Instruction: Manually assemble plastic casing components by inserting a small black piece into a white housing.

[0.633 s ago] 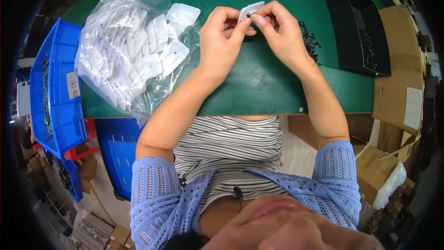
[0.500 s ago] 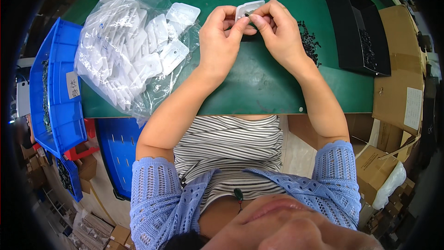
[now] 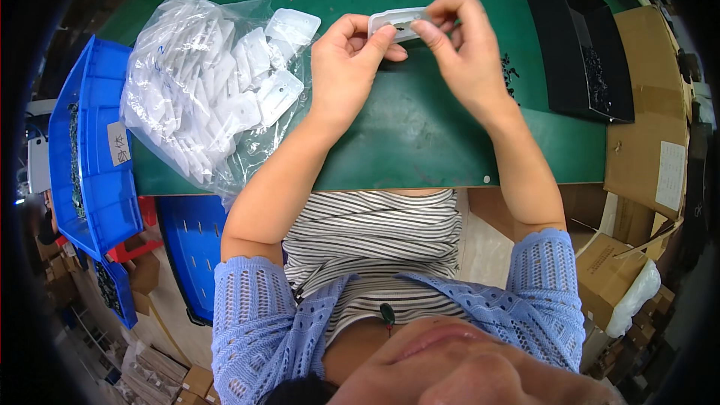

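Over the far middle of the table I hold up a small white plastic shell [image 3: 381, 22], with a small dark piece inside it. My left hand [image 3: 349, 67] is closed on the shell's left end, thumb along its near edge. At the right end, my right hand [image 3: 469, 56] is closed round the corner between thumb and fingers; its fingertips are slightly blurred and partly hidden. To the left lies a clear plastic bag [image 3: 180, 90] full of similar white shells, and several loose ones [image 3: 280, 94] lie at its mouth.
Small black parts [image 3: 510, 75] lie on the green table [image 3: 420, 127] beside my right wrist, partly hidden by it. A black open box [image 3: 551, 45] with more of them stands at the right, next to cardboard boxes [image 3: 645, 90]. Blue bins [image 3: 105, 142] stand at the left.
The shell has turned flatter and shifted slightly left with my left hand. My right hand has moved from the dark piece to the shell's right end, its fingers spread wider.
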Demonstrator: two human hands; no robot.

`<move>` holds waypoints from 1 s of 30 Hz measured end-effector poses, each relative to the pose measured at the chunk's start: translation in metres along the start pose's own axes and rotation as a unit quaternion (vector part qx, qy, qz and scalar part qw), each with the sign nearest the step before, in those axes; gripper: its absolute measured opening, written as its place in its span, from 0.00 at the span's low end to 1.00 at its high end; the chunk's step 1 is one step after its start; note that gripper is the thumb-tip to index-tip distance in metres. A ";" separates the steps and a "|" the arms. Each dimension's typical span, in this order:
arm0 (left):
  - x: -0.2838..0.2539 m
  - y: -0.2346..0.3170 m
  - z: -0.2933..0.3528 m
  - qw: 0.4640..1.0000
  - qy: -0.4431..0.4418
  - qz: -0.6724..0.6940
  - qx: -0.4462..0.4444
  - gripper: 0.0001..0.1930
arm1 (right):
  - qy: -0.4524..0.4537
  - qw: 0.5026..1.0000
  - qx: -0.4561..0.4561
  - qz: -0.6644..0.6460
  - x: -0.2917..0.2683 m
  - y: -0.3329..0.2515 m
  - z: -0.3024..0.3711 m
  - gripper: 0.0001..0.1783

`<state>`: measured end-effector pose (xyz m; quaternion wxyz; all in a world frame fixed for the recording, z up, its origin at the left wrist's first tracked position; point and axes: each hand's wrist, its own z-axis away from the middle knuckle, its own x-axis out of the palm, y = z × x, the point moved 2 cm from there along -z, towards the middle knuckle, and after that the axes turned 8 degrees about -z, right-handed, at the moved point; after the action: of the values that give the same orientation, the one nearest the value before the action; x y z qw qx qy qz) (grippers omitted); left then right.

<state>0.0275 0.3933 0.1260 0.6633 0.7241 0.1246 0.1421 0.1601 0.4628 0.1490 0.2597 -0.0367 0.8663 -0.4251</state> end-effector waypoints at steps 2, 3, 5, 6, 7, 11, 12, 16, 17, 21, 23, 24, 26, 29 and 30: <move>0.000 0.000 0.000 1.000 -0.007 0.014 -0.014 0.07 | 0.017 0.999 0.040 -0.004 -0.010 -0.003 -0.005 0.15; 0.001 -0.001 0.001 0.999 -0.018 0.017 -0.021 0.08 | 0.017 0.999 0.041 -0.003 -0.010 0.000 -0.004 0.15; 0.002 -0.001 0.001 0.999 -0.032 0.022 -0.027 0.08 | -0.076 0.993 0.059 -0.065 -0.005 0.005 -0.002 0.16; 0.002 -0.001 0.001 0.998 -0.040 0.017 -0.033 0.08 | -0.093 0.987 0.102 -0.082 -0.005 0.007 0.000 0.15; 0.001 -0.001 0.001 0.998 -0.047 0.012 -0.040 0.09 | -0.094 0.987 0.102 -0.082 -0.007 0.004 -0.002 0.15; 0.000 0.000 0.002 0.995 -0.076 0.002 -0.058 0.09 | -0.181 0.949 0.201 -0.163 -0.012 0.011 -0.004 0.13; 0.000 0.000 0.002 0.994 -0.085 -0.014 -0.063 0.09 | -0.199 0.939 0.200 -0.198 -0.012 0.014 -0.004 0.13; 0.000 0.003 0.002 0.991 -0.094 -0.015 -0.096 0.10 | -0.220 0.924 0.223 -0.220 -0.006 0.017 -0.002 0.13; 0.001 0.003 0.001 0.991 -0.094 -0.015 -0.094 0.10 | -0.149 0.944 0.187 -0.228 -0.001 0.019 0.001 0.13; -0.003 0.003 -0.001 0.991 -0.047 0.084 -0.088 0.10 | 0.010 0.987 0.047 -0.156 0.006 0.007 0.004 0.15; -0.002 0.004 -0.001 0.989 -0.038 0.115 -0.080 0.10 | 0.009 0.994 -0.046 -0.094 0.006 0.006 0.003 0.13; -0.002 0.005 -0.001 0.990 -0.034 0.117 -0.073 0.10 | 0.014 0.996 -0.061 -0.068 0.008 0.005 0.003 0.12; -0.002 0.005 0.000 0.990 -0.028 0.121 -0.069 0.10 | 0.016 0.996 -0.075 -0.043 0.010 0.004 0.004 0.10; -0.002 0.007 0.000 0.990 -0.022 0.122 -0.067 0.10 | 0.028 0.995 -0.085 -0.044 0.011 0.004 0.003 0.07; -0.001 0.007 0.000 0.990 -0.022 0.122 -0.069 0.10 | 0.023 0.994 -0.098 -0.033 0.010 0.006 0.003 0.08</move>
<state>0.0262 0.3920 0.1334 0.6918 0.6895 0.0112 0.2142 0.1537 0.4610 0.1387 0.2206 -0.0811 0.9079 -0.3471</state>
